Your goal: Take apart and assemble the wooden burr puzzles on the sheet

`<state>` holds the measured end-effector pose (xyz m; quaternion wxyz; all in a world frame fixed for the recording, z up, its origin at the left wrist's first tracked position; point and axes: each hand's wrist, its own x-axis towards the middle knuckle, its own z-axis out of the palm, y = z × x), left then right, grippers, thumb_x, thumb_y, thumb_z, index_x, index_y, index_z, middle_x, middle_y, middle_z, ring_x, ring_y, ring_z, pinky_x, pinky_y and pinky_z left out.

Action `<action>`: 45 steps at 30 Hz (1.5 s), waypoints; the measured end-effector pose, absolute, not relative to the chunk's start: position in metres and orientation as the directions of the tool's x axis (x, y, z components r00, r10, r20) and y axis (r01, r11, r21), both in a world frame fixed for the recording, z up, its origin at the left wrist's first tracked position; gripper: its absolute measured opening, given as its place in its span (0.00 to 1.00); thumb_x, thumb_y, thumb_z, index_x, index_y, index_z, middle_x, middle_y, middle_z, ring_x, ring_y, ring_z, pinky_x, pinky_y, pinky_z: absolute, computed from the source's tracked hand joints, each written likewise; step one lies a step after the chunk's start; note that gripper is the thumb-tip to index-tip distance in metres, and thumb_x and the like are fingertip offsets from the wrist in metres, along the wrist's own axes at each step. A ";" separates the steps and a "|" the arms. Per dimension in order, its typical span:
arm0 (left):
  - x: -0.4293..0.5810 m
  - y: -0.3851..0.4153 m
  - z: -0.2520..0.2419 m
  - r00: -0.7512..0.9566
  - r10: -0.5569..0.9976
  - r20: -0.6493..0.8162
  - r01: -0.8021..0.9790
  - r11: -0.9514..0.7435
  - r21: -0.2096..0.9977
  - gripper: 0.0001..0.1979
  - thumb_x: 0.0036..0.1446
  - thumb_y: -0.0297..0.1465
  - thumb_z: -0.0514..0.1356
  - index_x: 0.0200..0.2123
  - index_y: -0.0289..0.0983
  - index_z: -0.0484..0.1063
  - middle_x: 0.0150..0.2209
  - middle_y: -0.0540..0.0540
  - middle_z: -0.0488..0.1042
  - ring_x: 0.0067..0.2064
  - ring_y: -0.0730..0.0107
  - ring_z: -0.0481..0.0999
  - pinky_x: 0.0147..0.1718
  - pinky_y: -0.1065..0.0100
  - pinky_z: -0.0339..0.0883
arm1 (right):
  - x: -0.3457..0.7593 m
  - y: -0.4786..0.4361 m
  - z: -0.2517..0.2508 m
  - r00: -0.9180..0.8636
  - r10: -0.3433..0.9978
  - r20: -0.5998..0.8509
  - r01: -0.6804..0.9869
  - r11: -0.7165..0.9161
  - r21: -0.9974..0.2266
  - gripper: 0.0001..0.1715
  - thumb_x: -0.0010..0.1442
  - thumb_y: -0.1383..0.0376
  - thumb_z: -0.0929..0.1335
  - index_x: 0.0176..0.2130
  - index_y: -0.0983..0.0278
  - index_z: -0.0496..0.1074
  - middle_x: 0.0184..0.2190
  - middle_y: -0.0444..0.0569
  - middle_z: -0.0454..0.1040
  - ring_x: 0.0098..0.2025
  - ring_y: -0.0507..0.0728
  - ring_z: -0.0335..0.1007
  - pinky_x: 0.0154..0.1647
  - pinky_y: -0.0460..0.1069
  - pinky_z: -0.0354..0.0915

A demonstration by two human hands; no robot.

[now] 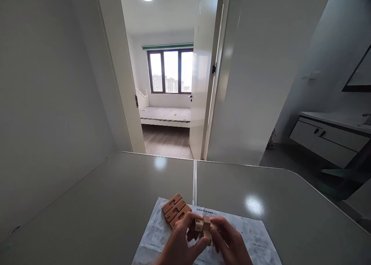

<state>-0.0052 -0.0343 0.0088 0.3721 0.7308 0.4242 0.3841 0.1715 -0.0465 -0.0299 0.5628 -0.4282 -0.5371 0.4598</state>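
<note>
Near the table's front, between my two hands, is a small wooden block puzzle (206, 222) made of light and reddish-brown pieces that cross one another. My left hand (185, 238) grips it from the left, thumb below and forefinger above, beside a pale block end with dark marks. The fingers of my right hand (227, 236) close on its right side and partly cover it. Just beyond my left hand lie several reddish-brown wooden pieces (175, 209), side by side, with cut-out slots and printed marks. Under everything is a printed paper sheet (255, 238), its drawings too faint to read.
The grey glossy table (130, 183) has a pale seam (195, 180) down its middle and rounded far corners. Past it stand a wall and an open white door (201, 75), with a bed (165, 113) in the room behind. A vanity cabinet (327, 137) is at the right.
</note>
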 end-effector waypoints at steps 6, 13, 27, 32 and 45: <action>-0.004 -0.036 0.014 0.342 0.903 0.260 0.311 -0.370 0.875 0.12 0.56 0.27 0.65 0.45 0.38 0.72 0.32 0.51 0.73 0.30 0.73 0.66 0.33 0.72 0.64 | 0.172 -0.048 -0.024 0.045 0.965 0.260 0.004 0.260 -0.966 0.25 0.63 0.42 0.70 0.40 0.60 0.77 0.30 0.50 0.80 0.29 0.58 0.75 0.29 0.48 0.70; -0.007 -0.034 0.014 0.334 0.890 0.310 0.331 -0.419 0.845 0.17 0.52 0.26 0.67 0.46 0.40 0.74 0.31 0.51 0.73 0.30 0.71 0.68 0.35 0.70 0.67 | 0.172 -0.048 -0.020 0.062 0.962 0.264 0.002 0.265 -0.964 0.25 0.62 0.41 0.70 0.39 0.60 0.78 0.34 0.52 0.82 0.35 0.63 0.78 0.39 0.52 0.75; -0.008 -0.029 0.032 0.291 0.898 0.331 0.237 -0.403 0.884 0.25 0.47 0.24 0.72 0.50 0.42 0.78 0.50 0.43 0.80 0.53 0.52 0.78 0.56 0.58 0.70 | 0.173 -0.040 -0.023 0.057 0.987 0.151 -0.115 0.157 -0.981 0.27 0.54 0.40 0.75 0.36 0.61 0.78 0.29 0.49 0.80 0.31 0.61 0.76 0.32 0.50 0.70; -0.008 -0.028 0.026 0.336 0.904 0.264 0.120 -0.319 0.940 0.25 0.49 0.26 0.71 0.52 0.40 0.75 0.47 0.44 0.82 0.47 0.57 0.82 0.50 0.63 0.75 | 0.174 -0.036 -0.026 0.024 0.990 0.137 -0.136 0.139 -0.981 0.29 0.51 0.40 0.76 0.32 0.61 0.75 0.31 0.50 0.81 0.34 0.63 0.77 0.37 0.52 0.71; -0.001 -0.028 0.006 0.381 0.912 0.152 0.129 -0.215 0.968 0.23 0.44 0.28 0.75 0.45 0.35 0.76 0.33 0.50 0.76 0.32 0.71 0.73 0.32 0.72 0.70 | 0.173 -0.040 -0.037 -0.091 0.994 0.060 -0.270 0.034 -0.962 0.27 0.56 0.43 0.76 0.31 0.62 0.70 0.24 0.43 0.74 0.20 0.49 0.59 0.19 0.43 0.55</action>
